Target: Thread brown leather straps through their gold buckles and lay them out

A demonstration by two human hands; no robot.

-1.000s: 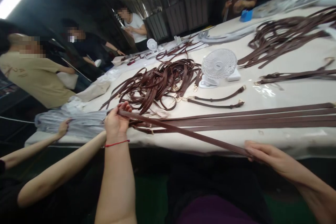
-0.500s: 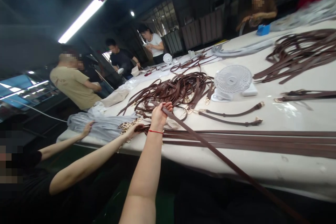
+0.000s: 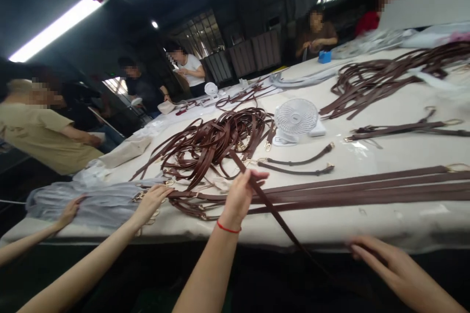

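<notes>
My left hand, with a red string at its wrist, is closed on a long brown leather strap. One end of the strap points up toward the pile, and the rest slants down past the table's front edge into the dark. My right hand is in front of that edge at the lower right, fingers stretched out and holding nothing. Between and behind my hands, several long straps lie side by side along the table. A tangled pile of brown straps with gold clasps lies beyond my left hand.
A co-worker's hands rest on straps and grey plastic wrapping at the left. Behind the pile stands a white fan. Short straps lie before it, more straps at the right. Other people stand or sit around the table.
My left hand has come lower and nearer with the strap, whose end now sticks up above it. My right hand has come into view. The camera has turned right.
</notes>
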